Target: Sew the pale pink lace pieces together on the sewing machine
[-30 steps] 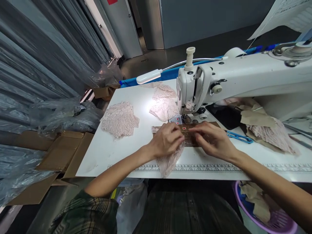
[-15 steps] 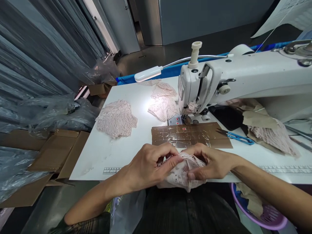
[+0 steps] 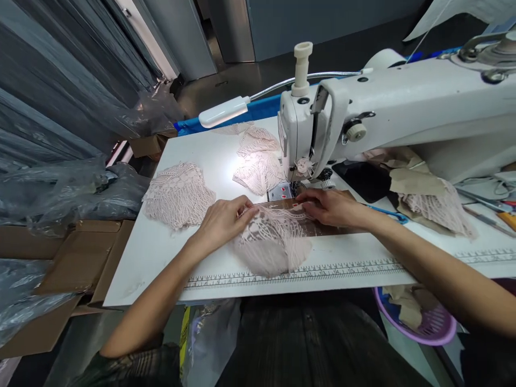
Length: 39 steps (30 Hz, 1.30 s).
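Observation:
A pale pink lace piece [image 3: 271, 244] lies spread in front of the white sewing machine [image 3: 303, 126], partly over a brown taped board [image 3: 322, 228]. My left hand [image 3: 226, 217] pinches its upper left edge between thumb and fingers. At the upper right edge, just before the presser foot, my right hand [image 3: 328, 207] grips the lace with closed fingers. The lower part of the lace hangs loosely toward the table's front edge and is slightly blurred. Blue thread snips [image 3: 389, 214] are partly hidden behind my right forearm.
A lace pile [image 3: 179, 194] lies at the left, and more lace [image 3: 260, 171] sits under the lamp [image 3: 224, 112]. Lace with beige fabric [image 3: 437, 207] is at the right. A printed ruler [image 3: 342, 270] runs along the front edge. Below stands a purple basket [image 3: 437, 328]; cardboard boxes [image 3: 83, 258] are left.
Both hands have moved forward from the table's front edge toward the machine, carrying the lace. The bunched lace is now spread out between them, and the hands are farther apart.

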### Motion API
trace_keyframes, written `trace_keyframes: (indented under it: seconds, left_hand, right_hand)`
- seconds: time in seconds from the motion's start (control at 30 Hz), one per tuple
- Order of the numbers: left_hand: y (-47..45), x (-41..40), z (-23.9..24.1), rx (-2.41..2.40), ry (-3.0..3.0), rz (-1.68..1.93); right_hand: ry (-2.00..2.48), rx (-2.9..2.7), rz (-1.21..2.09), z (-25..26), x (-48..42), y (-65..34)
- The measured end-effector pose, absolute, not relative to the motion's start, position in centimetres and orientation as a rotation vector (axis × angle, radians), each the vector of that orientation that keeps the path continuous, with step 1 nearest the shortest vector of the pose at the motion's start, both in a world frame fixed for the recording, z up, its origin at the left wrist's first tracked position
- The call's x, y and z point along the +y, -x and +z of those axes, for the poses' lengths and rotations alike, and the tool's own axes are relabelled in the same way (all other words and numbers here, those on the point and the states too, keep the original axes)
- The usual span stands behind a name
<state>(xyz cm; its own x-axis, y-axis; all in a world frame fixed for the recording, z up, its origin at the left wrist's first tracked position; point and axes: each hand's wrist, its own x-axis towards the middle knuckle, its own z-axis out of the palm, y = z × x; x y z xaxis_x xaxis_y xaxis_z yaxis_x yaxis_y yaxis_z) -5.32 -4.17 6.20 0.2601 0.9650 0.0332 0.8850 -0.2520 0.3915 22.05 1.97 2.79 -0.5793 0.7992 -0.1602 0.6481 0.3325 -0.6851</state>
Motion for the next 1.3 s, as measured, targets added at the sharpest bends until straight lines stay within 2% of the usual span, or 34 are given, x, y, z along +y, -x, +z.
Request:
trace_keyframes:
  seconds: [0.07,0.13,0.27,0.37,0.57,0.83,0.97,1.07,1.2,1.3]
  left_hand:
    - [5.7,-2.5,5.1,1.767,-2.433,0.292]
    - [5.7,-1.2,4.5,1.696,-2.578,0.337]
    - [4.3,0.7,4.2,1.190,-2.563,0.508]
    - [3.3,1.7,4.0,0.913,-2.455,0.497]
    - [3.7,2.1,3.1,0.952,-2.401,0.428]
    - [3.4,1.5,1.9,0.933,-2.637,0.777]
    - [3.3,-0.4,2.5,0.662,-2.763,0.556]
    - [3.3,-2.1,3.2,0.767,-2.819,0.341]
    - [3.4,-2.5,4.2,0.953,-2.861,0.120]
    - [3.4,-0.9,4.5,0.954,-2.861,0.290]
  right_hand:
    - [1.455,-2.446,0.721,2.5,2.2,-21.8]
    - [1.476,-2.439,0.643,2.3,2.2,-21.7]
    - [1.440,-2.340,0.712,1.9,2.0,-22.0]
    - [1.409,-2.308,0.744,2.0,1.9,-22.4]
    - [1.021,-2.549,0.798,1.9,2.1,-23.6]
    - [1.026,-2.484,0.742,1.5,2.3,-23.4]
    - [1.151,-2.332,0.878,2.4,1.9,-23.0]
    - [1.388,-2.207,0.963,2.9,1.7,-22.8]
    - [1.639,-2.313,0.706,3.0,1.8,-22.8]
    - [1.720,-2.334,0.506,3.1,2.0,-23.0]
